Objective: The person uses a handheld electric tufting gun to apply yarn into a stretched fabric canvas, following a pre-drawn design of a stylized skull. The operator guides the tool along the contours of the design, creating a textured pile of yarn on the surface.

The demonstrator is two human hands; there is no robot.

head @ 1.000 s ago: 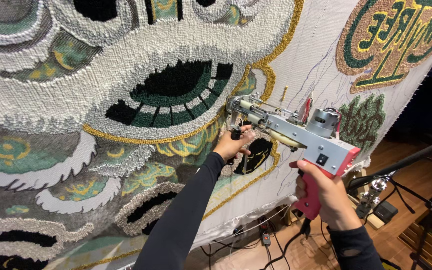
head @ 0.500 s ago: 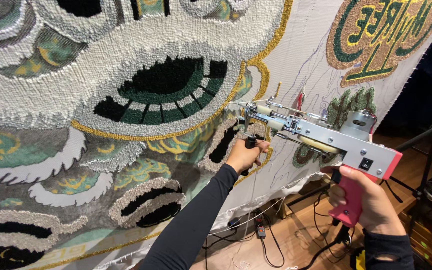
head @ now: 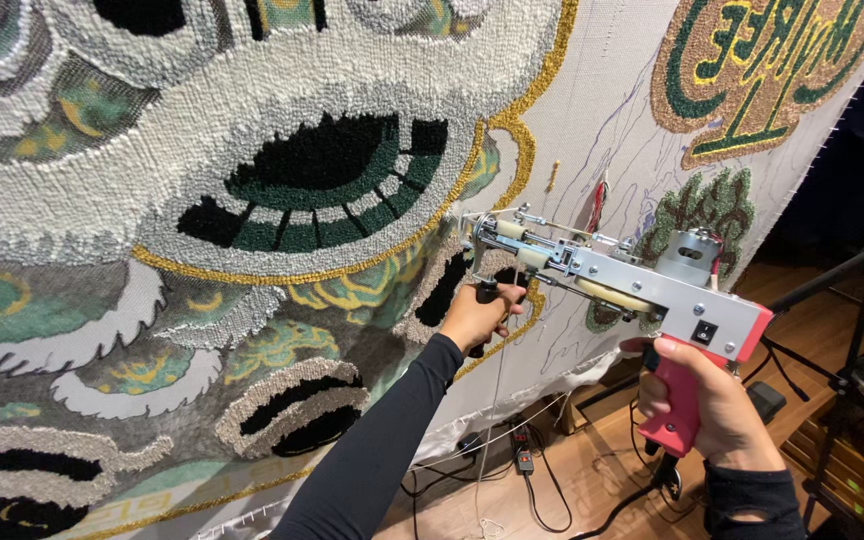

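Tufting in progress. The right hand [head: 704, 400] is clenched on the pink grip of the tufting gun [head: 612, 280]; the left hand [head: 480, 315] grasps its black front handle. The needle meets the cloth [head: 592, 120] near the rug's gold outline. Continued stitching likely calls for firm pressure.
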